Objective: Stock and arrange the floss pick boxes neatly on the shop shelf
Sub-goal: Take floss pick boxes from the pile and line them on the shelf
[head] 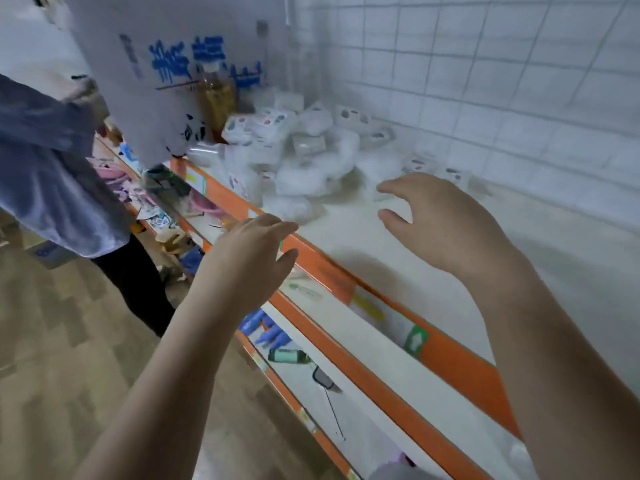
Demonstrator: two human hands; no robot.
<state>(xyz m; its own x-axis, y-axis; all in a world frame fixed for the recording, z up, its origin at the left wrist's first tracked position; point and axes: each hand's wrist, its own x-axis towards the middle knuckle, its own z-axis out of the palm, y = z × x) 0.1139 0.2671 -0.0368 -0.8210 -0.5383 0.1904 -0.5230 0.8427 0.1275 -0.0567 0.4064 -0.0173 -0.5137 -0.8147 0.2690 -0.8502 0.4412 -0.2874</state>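
Boxes (294, 147) lie in a loose heap on the shelf (433, 271), so both hands, left (249, 258) and right (446, 220), fingers spread and holding nothing, could knock some over the orange edge (311, 258).

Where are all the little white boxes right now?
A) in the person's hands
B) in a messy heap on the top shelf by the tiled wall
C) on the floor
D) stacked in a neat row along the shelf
B: the floss pick boxes lie jumbled in a pile on the top shelf beside the tiled wall, while the left hand and right hand are both open and hold nothing.
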